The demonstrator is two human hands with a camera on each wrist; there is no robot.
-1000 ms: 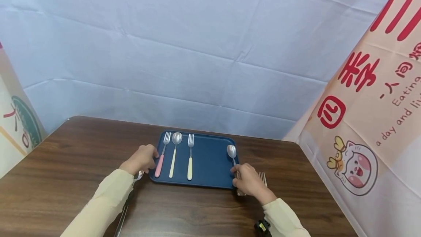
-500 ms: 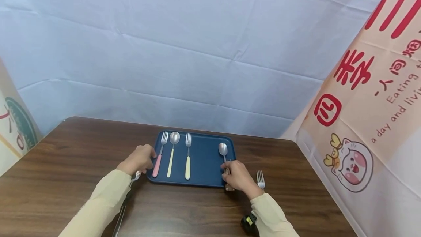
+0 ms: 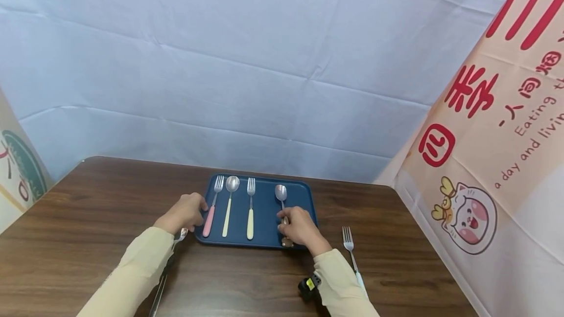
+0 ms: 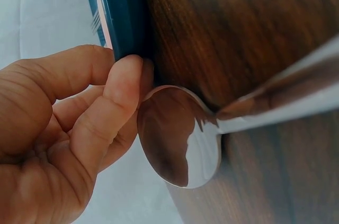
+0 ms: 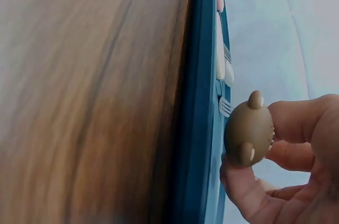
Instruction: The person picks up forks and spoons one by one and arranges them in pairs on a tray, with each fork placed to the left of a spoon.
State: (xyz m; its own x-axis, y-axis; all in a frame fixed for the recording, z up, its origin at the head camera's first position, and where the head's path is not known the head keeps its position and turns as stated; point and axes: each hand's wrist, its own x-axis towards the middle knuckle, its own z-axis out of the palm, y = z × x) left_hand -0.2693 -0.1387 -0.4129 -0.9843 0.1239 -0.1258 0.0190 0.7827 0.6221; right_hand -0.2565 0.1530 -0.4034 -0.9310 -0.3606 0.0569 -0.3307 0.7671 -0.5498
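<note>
A blue tray lies on the wooden table. At its left edge, my left hand pinches the rim between thumb and fingers. My right hand holds a metal spoon over the tray's right half, bowl pointing away from me. The spoon's handle ends in a brown, eared knob, close to the thumb in the right wrist view. Side by side on the tray lie a pink-handled fork, a cream-handled spoon and a cream-handled fork.
Another spoon lies on the table below my left hand, its handle partly hidden by the forearm. A fork with a pale handle lies right of the tray. Behind the table hangs a white cloth.
My right hand has carried the spoon leftward from the tray's right edge further over the tray, uncovering the fork on the right. My left hand stays at the rim.
</note>
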